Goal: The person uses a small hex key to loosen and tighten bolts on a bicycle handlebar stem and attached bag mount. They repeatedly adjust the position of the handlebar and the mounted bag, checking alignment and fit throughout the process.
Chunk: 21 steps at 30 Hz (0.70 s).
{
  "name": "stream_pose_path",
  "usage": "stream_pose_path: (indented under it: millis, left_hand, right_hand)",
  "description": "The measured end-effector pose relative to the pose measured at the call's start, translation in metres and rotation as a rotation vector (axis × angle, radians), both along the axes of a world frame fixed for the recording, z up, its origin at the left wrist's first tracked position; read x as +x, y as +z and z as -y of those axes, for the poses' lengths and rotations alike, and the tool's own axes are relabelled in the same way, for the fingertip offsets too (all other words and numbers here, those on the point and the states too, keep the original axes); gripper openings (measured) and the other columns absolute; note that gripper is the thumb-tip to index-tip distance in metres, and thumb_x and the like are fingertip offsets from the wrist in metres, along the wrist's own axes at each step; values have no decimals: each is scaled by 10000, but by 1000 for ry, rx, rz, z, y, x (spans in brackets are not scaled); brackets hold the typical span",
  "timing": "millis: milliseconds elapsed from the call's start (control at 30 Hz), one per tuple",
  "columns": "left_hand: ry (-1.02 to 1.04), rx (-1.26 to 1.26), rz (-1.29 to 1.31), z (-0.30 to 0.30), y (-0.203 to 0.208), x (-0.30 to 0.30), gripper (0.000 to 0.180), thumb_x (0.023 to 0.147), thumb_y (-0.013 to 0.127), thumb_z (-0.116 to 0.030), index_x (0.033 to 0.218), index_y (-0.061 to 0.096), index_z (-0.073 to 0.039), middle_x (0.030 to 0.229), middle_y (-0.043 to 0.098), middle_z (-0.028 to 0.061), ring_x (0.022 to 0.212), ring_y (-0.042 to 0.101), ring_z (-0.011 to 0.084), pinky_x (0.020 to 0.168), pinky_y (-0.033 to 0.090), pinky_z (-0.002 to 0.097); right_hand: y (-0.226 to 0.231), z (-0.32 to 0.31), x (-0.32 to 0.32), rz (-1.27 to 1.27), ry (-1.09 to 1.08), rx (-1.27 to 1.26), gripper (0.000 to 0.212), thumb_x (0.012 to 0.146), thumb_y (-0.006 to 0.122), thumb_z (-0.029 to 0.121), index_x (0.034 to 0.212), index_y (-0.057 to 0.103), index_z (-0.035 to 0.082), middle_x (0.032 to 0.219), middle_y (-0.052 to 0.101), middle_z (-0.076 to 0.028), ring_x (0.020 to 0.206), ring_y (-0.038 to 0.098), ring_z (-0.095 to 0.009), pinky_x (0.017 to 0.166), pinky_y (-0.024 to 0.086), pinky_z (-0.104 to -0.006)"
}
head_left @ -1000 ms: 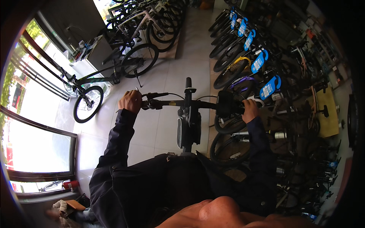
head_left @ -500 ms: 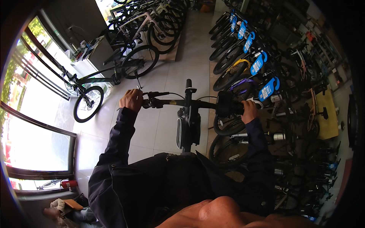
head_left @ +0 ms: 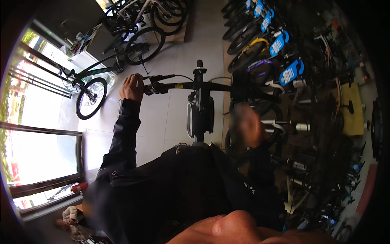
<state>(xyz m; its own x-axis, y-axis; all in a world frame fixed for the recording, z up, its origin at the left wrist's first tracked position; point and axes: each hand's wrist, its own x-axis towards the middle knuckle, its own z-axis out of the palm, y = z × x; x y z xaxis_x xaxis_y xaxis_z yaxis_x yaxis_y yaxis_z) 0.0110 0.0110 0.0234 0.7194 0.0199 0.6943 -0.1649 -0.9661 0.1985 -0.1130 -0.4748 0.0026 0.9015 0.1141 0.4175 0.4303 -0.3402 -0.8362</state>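
In front of me stands a bicycle with a black handlebar (head_left: 219, 86) and a thick black frame (head_left: 200, 116). My left hand (head_left: 132, 88) is closed round the handlebar's left end, behind the brake lever (head_left: 162, 76). My right hand (head_left: 250, 126) is off the bar, between its right end and my body. Motion smears that hand, so its fingers and anything in them cannot be made out. A dark bulky part (head_left: 240, 86) covers the right side of the bar.
Rows of parked bikes with blue tags (head_left: 278, 43) line the right. A black bike (head_left: 97, 91) stands at the left, near the glass door (head_left: 44, 158). A red fire extinguisher (head_left: 79, 187) and a seated person (head_left: 73, 221) are at lower left.
My right hand has left the right end of the handlebar and come back toward my body. The left hand stays on its grip. The view has shifted, so the handlebar appears higher.
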Motion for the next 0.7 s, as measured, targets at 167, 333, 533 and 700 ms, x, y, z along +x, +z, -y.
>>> stream_pose_path:
  millis: [167, 333, 533, 700]
  left_hand:
    - [-9, -46, -38, -2, -3, 1, 40, 930, 647, -165, 926, 686, -157, 972, 741, 2, 894, 714, 265, 722, 557, 384]
    - [-26, -15, -74, -4, -4, 1, 102, 969, 622, -112, 984, 715, -150, 1015, 760, 20, 898, 735, 264, 720, 571, 372]
    - [-5, 11, -92, -1, 0, -3, 122, 978, 620, -134, 1011, 732, -168, 1014, 762, 17, 893, 736, 261, 710, 572, 372]
    - [-25, 10, -52, 2, 2, -4, 98, 981, 612, -180, 957, 701, -148, 959, 751, 24, 856, 726, 272, 708, 558, 378]
  right_hand:
    - [-54, -65, -6, -356, 107, 259, 503, 998, 490, 10, 1497, 463, 69, 1112, 730, -133, 739, 679, -119, 649, 556, -282]
    - [-66, -97, -1, -369, 44, 425, 249, 1058, 549, 86, 1283, 587, -14, 1010, 735, -119, 791, 677, -121, 733, 566, -277]
    - [-75, -109, 11, -257, -25, 528, 204, 1053, 617, 160, 1116, 624, -34, 1002, 741, -114, 909, 722, -154, 869, 593, -306]
    - [-79, -116, 13, -258, -49, 505, 176, 1033, 650, 169, 1060, 654, -5, 928, 756, -82, 866, 727, -133, 794, 594, -283]
